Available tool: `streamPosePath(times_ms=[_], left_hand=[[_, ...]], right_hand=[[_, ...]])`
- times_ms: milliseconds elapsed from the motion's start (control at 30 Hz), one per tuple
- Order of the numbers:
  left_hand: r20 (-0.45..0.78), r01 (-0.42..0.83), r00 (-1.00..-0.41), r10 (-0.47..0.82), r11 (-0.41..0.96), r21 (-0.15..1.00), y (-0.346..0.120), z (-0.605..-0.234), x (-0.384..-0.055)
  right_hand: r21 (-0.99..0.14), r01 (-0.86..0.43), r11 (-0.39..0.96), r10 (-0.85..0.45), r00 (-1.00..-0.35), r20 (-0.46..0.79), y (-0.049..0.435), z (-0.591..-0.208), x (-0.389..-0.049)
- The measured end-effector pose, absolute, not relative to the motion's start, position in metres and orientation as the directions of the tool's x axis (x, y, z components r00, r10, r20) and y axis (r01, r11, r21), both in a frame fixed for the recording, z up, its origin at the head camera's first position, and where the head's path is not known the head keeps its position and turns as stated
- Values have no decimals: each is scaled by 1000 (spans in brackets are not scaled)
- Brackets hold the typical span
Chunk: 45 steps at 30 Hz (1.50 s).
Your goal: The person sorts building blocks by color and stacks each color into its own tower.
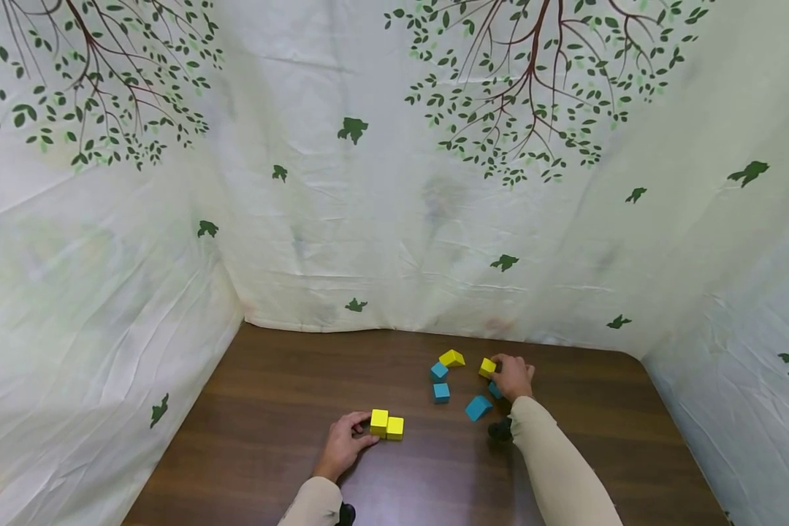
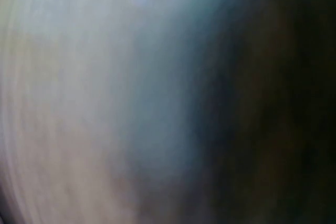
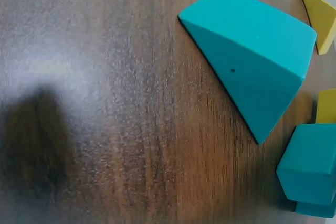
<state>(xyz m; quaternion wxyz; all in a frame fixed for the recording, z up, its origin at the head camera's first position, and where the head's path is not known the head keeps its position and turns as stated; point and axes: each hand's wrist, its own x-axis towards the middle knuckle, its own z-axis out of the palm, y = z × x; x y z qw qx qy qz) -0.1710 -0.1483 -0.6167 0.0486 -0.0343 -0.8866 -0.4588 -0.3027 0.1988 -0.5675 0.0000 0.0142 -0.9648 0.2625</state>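
In the head view, my left hand (image 1: 344, 446) has its thumb and fingers about a yellow cube (image 1: 379, 421), pinching it at its left side. A second yellow cube (image 1: 395, 429) stands against that one on the right. Farther back, my right hand (image 1: 516, 377) pinches another yellow block (image 1: 487, 367) between thumb and finger. Partly hidden below this hand is a blue block (image 1: 495, 390). A blue triangular block (image 1: 478, 408) lies just to its front left, large in the right wrist view. The left wrist view is too blurred to read.
Two blue cubes, one nearer (image 1: 441, 394) and one farther (image 1: 439, 372), sit left of my right hand, with a yellow triangular block (image 1: 451, 358) behind them. All rest on a brown wooden table (image 1: 289, 372). A leaf-printed white curtain (image 1: 381, 241) encloses its back and sides.
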Motion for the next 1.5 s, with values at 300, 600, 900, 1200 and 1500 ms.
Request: streamPosePath(times_ms=[300,600,900,1200,1500], left_hand=[[152,150,-987,44,577,803,-147,-617,-171],[160,151,-986,34,560,814,-147,-621,-168],[148,141,-988,33,557,818,-149,-620,-169],[152,137,-988,23,577,805,-148,-621,-172],[144,138,-989,35,572,809,-146,-620,-171]], right_hand=[[-622,-103,776,-28,-991,129,199,-568,-291],[-764,-199,614,-22,-972,236,192,-563,-266],[-799,-228,557,3,-961,277,185,-561,-240],[-800,-322,506,-19,-931,364,170,-564,-218],[-804,-351,480,-48,-925,376,149,-570,-200]])
